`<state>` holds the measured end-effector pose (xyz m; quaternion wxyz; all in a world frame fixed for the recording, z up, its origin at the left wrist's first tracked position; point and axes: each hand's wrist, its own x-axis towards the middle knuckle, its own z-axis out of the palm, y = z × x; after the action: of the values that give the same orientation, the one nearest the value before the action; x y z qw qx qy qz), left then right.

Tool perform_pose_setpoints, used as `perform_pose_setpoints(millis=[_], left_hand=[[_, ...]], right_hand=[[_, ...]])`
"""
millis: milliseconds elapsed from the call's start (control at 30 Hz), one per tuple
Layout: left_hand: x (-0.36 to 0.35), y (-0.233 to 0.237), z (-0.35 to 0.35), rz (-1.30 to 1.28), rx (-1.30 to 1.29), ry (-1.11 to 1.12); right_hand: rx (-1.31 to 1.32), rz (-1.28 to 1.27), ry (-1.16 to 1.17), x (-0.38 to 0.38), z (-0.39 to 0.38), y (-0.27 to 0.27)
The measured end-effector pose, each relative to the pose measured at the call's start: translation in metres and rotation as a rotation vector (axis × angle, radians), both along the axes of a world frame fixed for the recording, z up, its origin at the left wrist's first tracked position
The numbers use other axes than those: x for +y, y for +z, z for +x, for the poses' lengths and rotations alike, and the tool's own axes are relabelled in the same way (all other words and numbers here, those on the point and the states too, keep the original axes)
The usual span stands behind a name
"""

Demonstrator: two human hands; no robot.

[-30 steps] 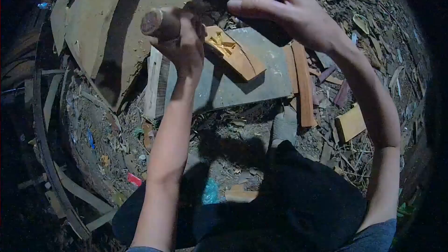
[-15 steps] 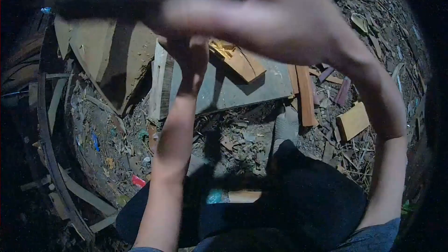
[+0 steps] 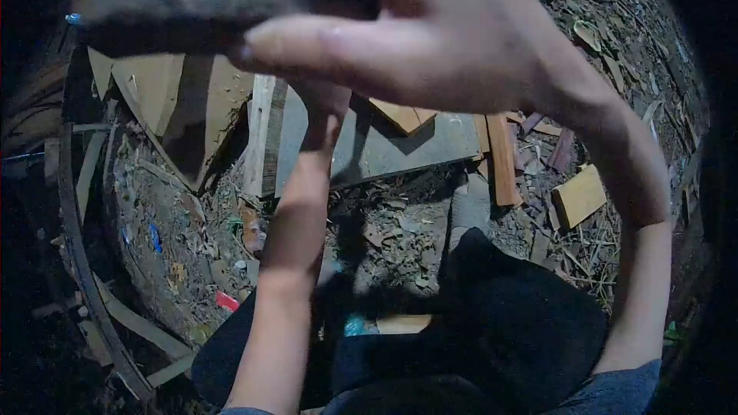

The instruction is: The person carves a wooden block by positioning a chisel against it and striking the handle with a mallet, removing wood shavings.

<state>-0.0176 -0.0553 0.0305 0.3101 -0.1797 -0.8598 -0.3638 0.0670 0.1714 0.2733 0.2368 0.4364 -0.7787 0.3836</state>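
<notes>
Close to the camera, my right hand (image 3: 453, 46) is raised across the upper view, closed on a broad dark-grey tool (image 3: 184, 0) with a shiny patch, like a heavy blade. Its handle and exact kind do not show. Behind it reaches my left hand (image 3: 319, 96), above the grey slab (image 3: 377, 157); its fingers are hidden by my right hand. Near the left hand, an orange-brown wood block (image 3: 403, 117) lies on the slab, its upper part covered from sight.
A large pale cut timber (image 3: 154, 100) stands left of the slab, with a weathered post (image 3: 261, 134) beside it. Wood strips (image 3: 503, 161) and a yellowish block (image 3: 580, 196) lie to the right. Chips and litter cover the ground around my foot (image 3: 470, 204).
My right hand and the grey tool have come slightly lower and look less blurred. My left forearm has shifted a little right, and less of the wood block shows.
</notes>
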Motion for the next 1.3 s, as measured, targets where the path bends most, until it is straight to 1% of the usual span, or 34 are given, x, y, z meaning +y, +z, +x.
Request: perform_pose_setpoints(millis=[33,67,100,133,167,233,267,300,367,400,433,467,500,533,567,600,633,700,733,800,900,1033,1167,1233,1300], left_hand=[[-0.001,0.001,0.004,0.043,-0.006,-0.016],[-0.003,0.004,0.007,0.08,-0.008,-0.03],[-0.005,0.011,0.008,0.112,-0.003,-0.049],[-0.004,0.018,0.006,0.145,0.003,-0.078],[-0.001,0.024,0.004,0.184,0.012,-0.104],[0.008,0.038,0.011,0.267,0.007,-0.144],[0.023,0.047,0.009,0.737,-0.089,-0.117],[0.049,0.102,0.03,1.234,-0.236,-0.035],[0.015,0.108,0.015,1.289,-0.348,-0.182],[0.015,0.125,0.019,1.303,-0.379,-0.129],[0.012,0.136,0.017,1.28,-0.364,-0.126],[0.015,0.141,0.017,1.25,-0.335,-0.142],[0.016,0.145,0.017,1.219,-0.305,-0.156],[0.018,0.143,0.018,1.219,-0.304,-0.151],[0.021,0.14,0.019,1.174,-0.319,-0.196],[0.026,0.137,0.021,1.129,-0.336,-0.242],[0.032,0.133,0.023,1.131,-0.341,-0.241],[0.044,0.128,0.027,1.085,-0.339,-0.228],[0.047,0.124,0.028,1.08,-0.331,-0.271],[0.054,0.119,0.028,1.071,-0.329,-0.266],[0.057,0.115,0.028,1.019,-0.321,-0.272],[0.06,0.116,0.03,0.94,-0.295,-0.257],[0.061,0.115,0.03,0.983,-0.281,-0.273],[0.064,0.115,0.033,0.939,-0.263,-0.24],[0.067,0.114,0.035,0.952,-0.271,-0.235]], right_hand=[[-0.004,0.001,0.006,-0.004,-0.003,-0.014],[-0.104,0.112,-0.12,-0.008,-0.009,-0.027],[-0.198,0.218,-0.25,-0.012,-0.011,-0.028],[-0.381,0.399,-0.281,-0.01,-0.006,-0.022],[-0.371,0.395,-0.287,-0.011,-0.008,-0.025],[-0.439,-0.025,-0.146,-0.015,-0.011,-0.046],[-0.435,-0.074,-0.079,-0.012,-0.017,-0.054],[-0.487,-0.177,-0.099,-0.01,-0.019,-0.061],[-0.576,-0.384,0.019,-0.005,-0.038,-0.083],[-0.71,-0.426,-0.035,0.002,-0.036,-0.087],[-0.843,-0.467,-0.087,0.006,-0.031,-0.081],[-1.025,-0.275,-0.151,0.019,-0.022,-0.07],[-1.026,-0.274,-0.147,0.023,-0.022,-0.074],[-1.069,-0.329,-0.102,0.027,-0.023,-0.08],[-1.111,-0.384,-0.059,0.028,-0.024,-0.086],[-1.04,-0.476,-0.16,0.019,-0.021,-0.093],[-1.044,-0.475,-0.164,0.022,-0.022,-0.095],[-1.157,-0.38,-0.129,0.03,-0.024,-0.099],[-1.16,-0.381,-0.136,0.033,-0.026,-0.101],[-1.206,-0.405,-0.126,0.036,-0.027,-0.107],[-1.143,-0.378,-0.138,0.038,-0.022,-0.104],[-1.184,-0.383,-0.13,0.036,-0.019,-0.101],[-1.148,-0.357,-0.126,0.035,-0.017,-0.099],[-1.15,-0.347,-0.113,0.033,-0.017,-0.101],[-1.02,-0.366,-0.158,0.029,-0.018,-0.108]])
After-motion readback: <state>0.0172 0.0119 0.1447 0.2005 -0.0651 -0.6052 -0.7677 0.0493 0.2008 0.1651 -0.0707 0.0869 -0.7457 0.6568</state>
